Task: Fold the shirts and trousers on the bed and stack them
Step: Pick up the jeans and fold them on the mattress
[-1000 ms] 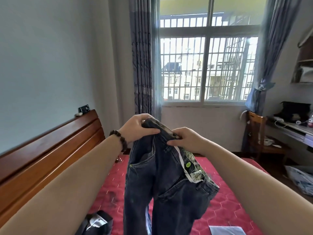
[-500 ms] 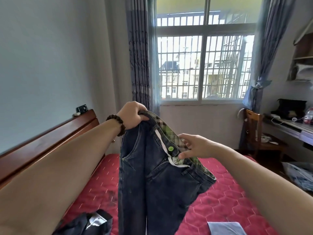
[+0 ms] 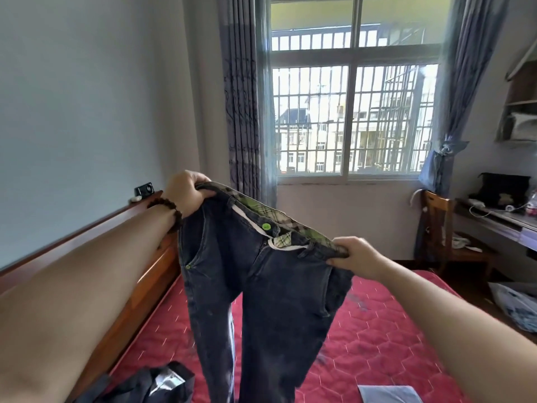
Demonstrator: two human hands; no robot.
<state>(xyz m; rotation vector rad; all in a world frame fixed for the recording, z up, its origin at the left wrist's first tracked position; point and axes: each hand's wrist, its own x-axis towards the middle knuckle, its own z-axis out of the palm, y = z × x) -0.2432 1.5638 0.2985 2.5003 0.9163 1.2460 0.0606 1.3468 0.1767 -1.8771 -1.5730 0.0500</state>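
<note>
Hands [image 3: 356,254] now wider apart, jeans [image 3: 261,286] over red bed [image 3: 377,330], perhaps clear.

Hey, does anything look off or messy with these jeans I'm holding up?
The jeans hang tilted: the left hand holds the waistband higher than the right hand. The fly is open, showing plaid lining.

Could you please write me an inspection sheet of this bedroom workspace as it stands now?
Surface: red quilted mattress, wooden headboard on the left.
Job's things: dark jeans held up by the waistband, legs hanging.
Clutter: black garment and pale blue cloth at the near edge.
Hands: left hand and right hand each grip a waistband end.
Cables: white cable on the desk.
Surroundings: barred window, curtains, wooden chair.
</note>
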